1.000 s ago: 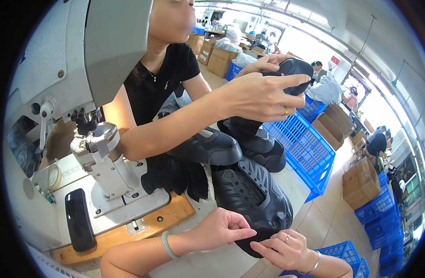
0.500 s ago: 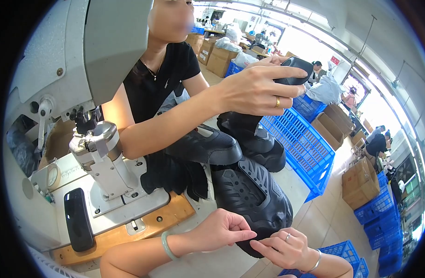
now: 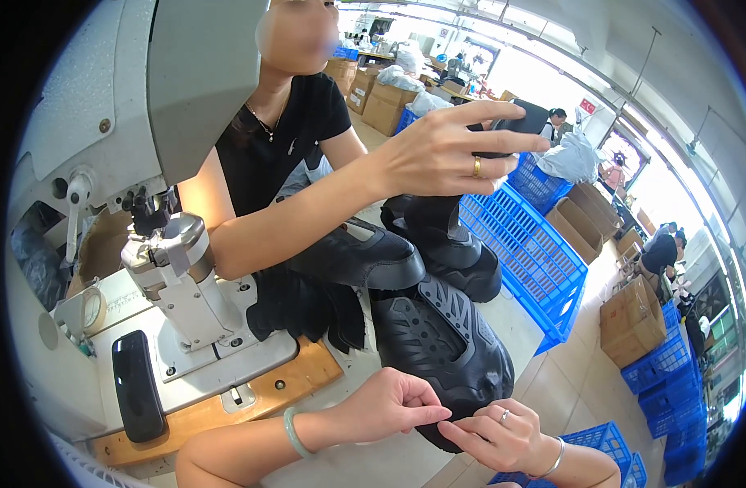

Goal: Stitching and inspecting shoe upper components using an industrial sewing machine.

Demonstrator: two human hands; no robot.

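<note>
Close together at the front edge of the worktable, my two hands almost meet at the fingertips. My left hand (image 3: pixel 391 404) is closed in a pinch, thumb against fingers; whatever it holds, if anything, is too small to tell. Fingers curled, my right hand (image 3: pixel 497 435) is also closed, and I cannot make out anything in it. Just beyond them lies a black shoe upper (image 3: pixel 446 346) with a patterned top; its near end passes behind my fingertips. More black shoe uppers (image 3: pixel 361 259) are piled behind it. Across the table, a co-worker's hand (image 3: pixel 450 150) holds up a black shoe piece (image 3: pixel 529 120).
A grey sewing machine (image 3: pixel 202 89) and its metal post (image 3: pixel 190 285) stand at the left. A black phone (image 3: pixel 137 386) lies on the machine bed beside a wooden edge (image 3: pixel 300 382). Blue crates (image 3: pixel 523 252) and a cardboard box (image 3: pixel 633 321) stand on the floor at the right.
The co-worker's raised hand has shifted slightly and its fingers have spread, with the black shoe piece turned. My own hands have hardly moved.
</note>
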